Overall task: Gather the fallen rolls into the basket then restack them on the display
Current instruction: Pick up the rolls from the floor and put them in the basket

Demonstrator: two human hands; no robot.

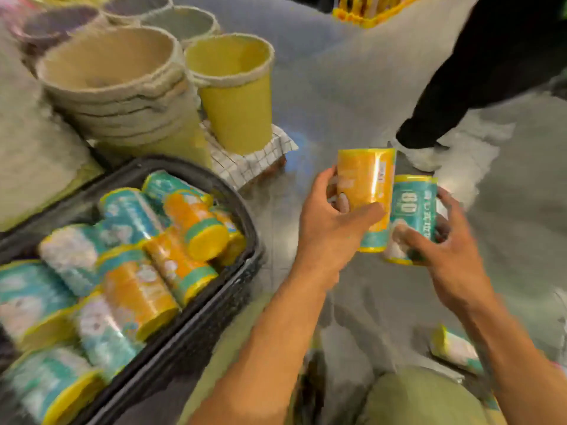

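Left hand [329, 227] grips an orange roll [366, 191] upright at centre-right, and right hand [445, 250] grips a teal roll [412, 216] just beside it. The black basket [242, 240] at lower left holds many rolls; one lies at lower right.

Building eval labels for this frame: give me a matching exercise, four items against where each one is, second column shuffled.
Items
1. orange roll
2. teal roll
3. black basket
4. loose roll

Places
A. lying on the floor, lower right
B. gripped by the left hand
C. at left, piled with rolls
D. gripped by the right hand

Pairs: 1-B, 2-D, 3-C, 4-A
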